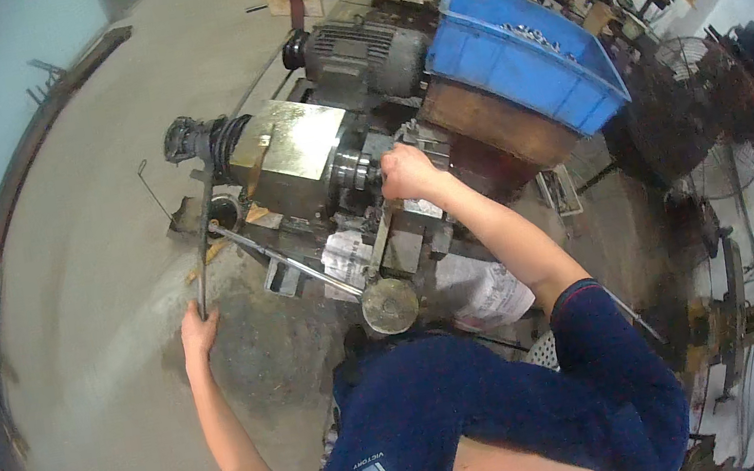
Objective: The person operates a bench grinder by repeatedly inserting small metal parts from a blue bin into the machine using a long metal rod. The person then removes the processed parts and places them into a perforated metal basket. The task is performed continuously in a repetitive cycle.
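Note:
My left hand (199, 330) is closed round the lower end of a long dark metal lever (205, 263). The lever runs up to the left end of a bench machine with a shiny metal housing (295, 140). At the machine's right end, my right hand (408, 172) is closed with its fingers at the front of the round spindle chuck (351, 169). Whatever those fingers hold is hidden. Below it a flat bar (382, 240) leads down to a round metal knob (390, 305). A bright steel rod (287, 260) slants from the machine toward that knob.
Behind the machine sits an electric motor (364, 58). A blue plastic bin (521, 55) with small metal parts stands on a brown box (497, 123) at the right. A large fan (687, 107) is farther right. Stained paper (479, 288) lies near my body.

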Tool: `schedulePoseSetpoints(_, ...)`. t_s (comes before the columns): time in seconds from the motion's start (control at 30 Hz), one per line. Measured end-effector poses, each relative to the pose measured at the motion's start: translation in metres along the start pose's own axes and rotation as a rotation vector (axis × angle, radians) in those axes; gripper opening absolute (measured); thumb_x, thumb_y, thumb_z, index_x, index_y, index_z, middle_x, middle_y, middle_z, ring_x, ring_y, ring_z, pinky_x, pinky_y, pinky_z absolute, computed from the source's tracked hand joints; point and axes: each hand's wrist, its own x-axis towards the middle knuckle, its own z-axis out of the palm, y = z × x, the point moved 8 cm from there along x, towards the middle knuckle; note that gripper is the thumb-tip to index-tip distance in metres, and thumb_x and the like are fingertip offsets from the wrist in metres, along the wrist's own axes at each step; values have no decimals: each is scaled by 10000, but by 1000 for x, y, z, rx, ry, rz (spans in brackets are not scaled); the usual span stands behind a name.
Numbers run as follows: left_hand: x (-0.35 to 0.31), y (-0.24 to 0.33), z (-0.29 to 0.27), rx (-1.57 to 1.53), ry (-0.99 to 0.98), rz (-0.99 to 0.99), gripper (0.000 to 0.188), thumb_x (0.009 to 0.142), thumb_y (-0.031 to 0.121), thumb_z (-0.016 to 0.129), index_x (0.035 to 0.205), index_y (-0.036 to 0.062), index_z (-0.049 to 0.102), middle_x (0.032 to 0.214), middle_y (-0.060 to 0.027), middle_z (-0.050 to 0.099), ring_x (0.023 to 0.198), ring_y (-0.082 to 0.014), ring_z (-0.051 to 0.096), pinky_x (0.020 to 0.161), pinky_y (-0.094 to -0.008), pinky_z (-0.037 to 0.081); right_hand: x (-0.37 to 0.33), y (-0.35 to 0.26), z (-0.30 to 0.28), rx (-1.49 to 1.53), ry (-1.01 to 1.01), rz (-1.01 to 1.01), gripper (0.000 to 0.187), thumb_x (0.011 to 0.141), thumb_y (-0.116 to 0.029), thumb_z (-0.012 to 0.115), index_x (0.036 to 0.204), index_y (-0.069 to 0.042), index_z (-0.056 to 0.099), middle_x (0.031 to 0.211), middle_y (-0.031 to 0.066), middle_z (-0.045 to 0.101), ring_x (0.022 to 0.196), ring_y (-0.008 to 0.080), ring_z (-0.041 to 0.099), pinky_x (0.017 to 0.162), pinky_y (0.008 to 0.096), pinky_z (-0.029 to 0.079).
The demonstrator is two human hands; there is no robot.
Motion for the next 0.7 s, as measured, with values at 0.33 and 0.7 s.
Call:
schedulePoseSetpoints(0.33,-88,-51,-8,-91,-100,-293,338,679,286,656,802,-8,544,772,-205,590,784,-374,568,677,-438,435,25,16,55,334,-46,168,208,523,-172,582,669,-49,664,688,166,615,703,317,609,694,351,488)
schedulePoseSetpoints(0.7,-66,-5,-31,153,-7,-103,277,686,257,632,789,12,556,765,-189,597,773,-360,578,681,-434,452,32,29,38,746,87,353,155,565,-164,587,620,-22,615,613,130,593,561,233,576,517,320,437)
